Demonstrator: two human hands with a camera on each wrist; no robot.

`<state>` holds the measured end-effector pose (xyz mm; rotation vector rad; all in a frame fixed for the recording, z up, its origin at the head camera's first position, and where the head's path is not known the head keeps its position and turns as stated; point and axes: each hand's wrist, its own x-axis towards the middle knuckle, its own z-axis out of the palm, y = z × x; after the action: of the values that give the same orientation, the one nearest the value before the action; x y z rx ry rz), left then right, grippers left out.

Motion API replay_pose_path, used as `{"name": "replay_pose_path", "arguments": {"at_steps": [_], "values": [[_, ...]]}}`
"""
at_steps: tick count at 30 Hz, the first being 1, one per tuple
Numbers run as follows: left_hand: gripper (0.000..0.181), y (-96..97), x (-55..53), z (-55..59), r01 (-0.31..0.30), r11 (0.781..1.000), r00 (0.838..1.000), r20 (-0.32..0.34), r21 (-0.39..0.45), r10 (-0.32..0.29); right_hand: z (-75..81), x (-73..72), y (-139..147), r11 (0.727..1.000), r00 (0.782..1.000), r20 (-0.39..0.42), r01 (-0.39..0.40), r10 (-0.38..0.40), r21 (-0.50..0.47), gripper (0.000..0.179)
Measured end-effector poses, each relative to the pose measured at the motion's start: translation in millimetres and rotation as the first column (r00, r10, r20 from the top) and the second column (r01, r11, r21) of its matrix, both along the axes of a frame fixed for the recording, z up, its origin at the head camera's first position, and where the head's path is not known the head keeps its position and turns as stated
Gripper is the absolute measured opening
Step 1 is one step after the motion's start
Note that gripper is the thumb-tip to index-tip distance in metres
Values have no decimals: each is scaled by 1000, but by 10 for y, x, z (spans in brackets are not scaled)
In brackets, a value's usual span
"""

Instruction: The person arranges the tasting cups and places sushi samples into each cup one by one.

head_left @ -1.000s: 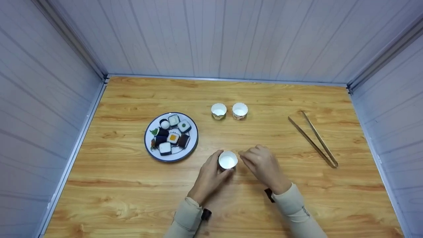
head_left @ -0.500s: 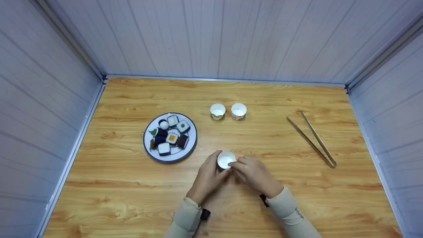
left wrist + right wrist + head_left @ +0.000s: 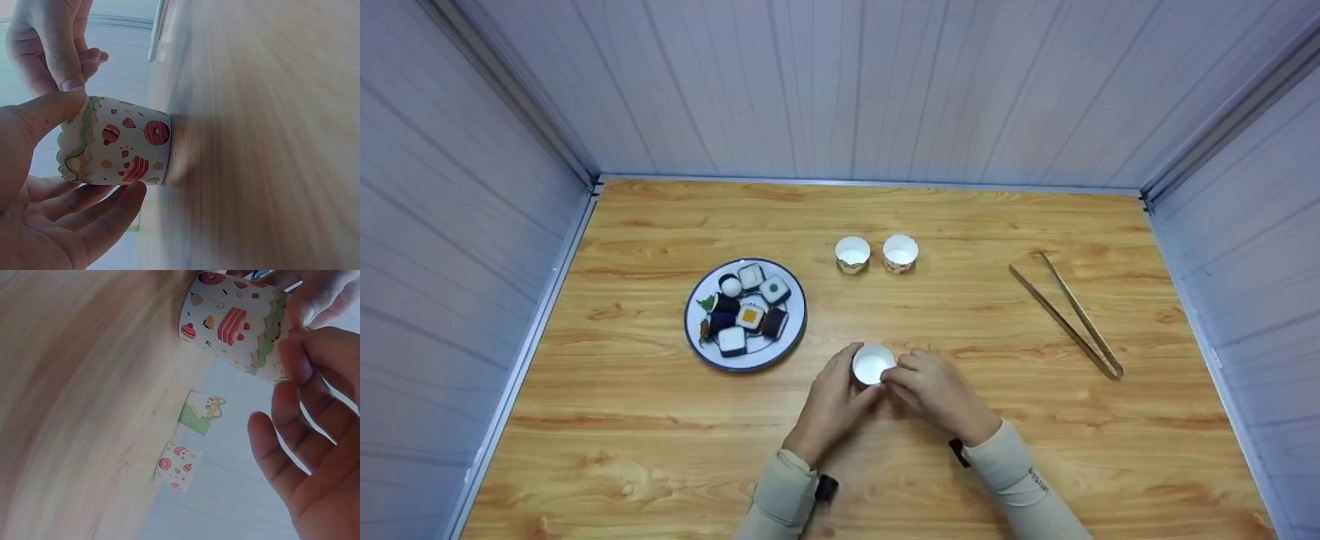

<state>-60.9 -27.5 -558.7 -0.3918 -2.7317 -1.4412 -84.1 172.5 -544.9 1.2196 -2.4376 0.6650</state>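
Note:
A nested stack of paper baking cups stands upright on the wooden table, its white inside facing up. Red cakes and berries decorate the outer cup; further scalloped rims, one green, show above its edge. My left hand holds the stack from the left side, thumb near the rim and fingers round the wall. With thumb and forefinger my right hand pinches the rim on the right, its other fingers loosely bent below. Which of the nested rims it pinches I cannot tell.
Two single baking cups, one with a cat print and one with cakes, stand farther back. A blue-rimmed plate of sushi pieces is at the left. Metal tongs lie spread at the right. Pale panel walls enclose the table.
My right hand has come left and down onto the rim of the stacked cups, its fingertips now at the edge. The left hand has kept its hold on the stack.

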Motion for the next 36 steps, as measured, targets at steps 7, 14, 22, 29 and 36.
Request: {"name": "replay_pose_path", "arguments": {"at_steps": [7,14,22,29,36], "values": [[62,-12,-7,-12,12,1000,999,-34,11,-12,83,-8,12,999,998,46,-30,32,-43,8],[62,-12,-23,-3,6,1000,1000,0,20,-6,211,-10,23,988,998,48,-29,37,-155,14],[63,-11,-25,12,9,1000,998,55,22,-10,325,-153,172,963,996,79,59,-39,-264,19],[65,-15,-14,17,0,1000,997,72,19,-1,408,-532,446,948,968,113,243,-224,-204,12],[66,-13,-15,16,9,1000,997,76,12,-10,343,-1008,655,871,862,204,486,-464,-75,12]]}}
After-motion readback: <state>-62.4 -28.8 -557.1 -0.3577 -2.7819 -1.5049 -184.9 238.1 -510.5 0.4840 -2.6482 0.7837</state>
